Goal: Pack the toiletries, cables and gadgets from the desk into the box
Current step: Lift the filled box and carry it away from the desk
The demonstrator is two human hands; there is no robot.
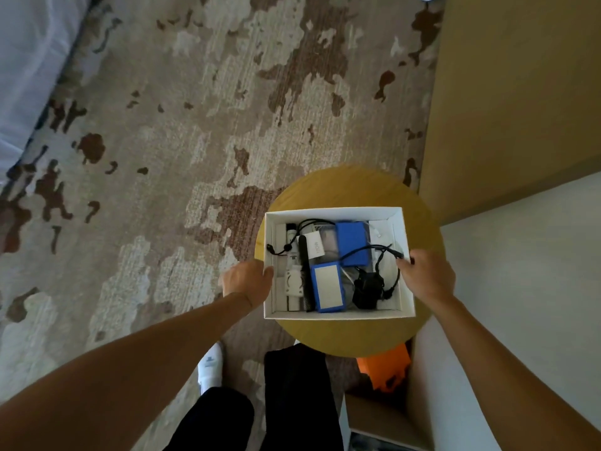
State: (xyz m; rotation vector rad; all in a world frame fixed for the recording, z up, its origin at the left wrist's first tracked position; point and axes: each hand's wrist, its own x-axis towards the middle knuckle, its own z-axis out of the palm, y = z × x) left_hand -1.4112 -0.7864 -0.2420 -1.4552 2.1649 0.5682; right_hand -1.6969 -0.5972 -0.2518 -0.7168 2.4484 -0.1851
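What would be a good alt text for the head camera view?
Two bare hands, left hand and right hand, grip opposite walls of an open white cardboard box on a round yellow wooden table. Inside lie two blue rectangular gadgets, black cables and a black comb.

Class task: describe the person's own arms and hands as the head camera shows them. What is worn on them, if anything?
Both forearms are bare from the frame edge down to the wrists: no sleeves show. The left hand and right hand wear no gloves, and no watch, bracelet or ring can be seen. Each arm is long and slim, widening toward the camera.
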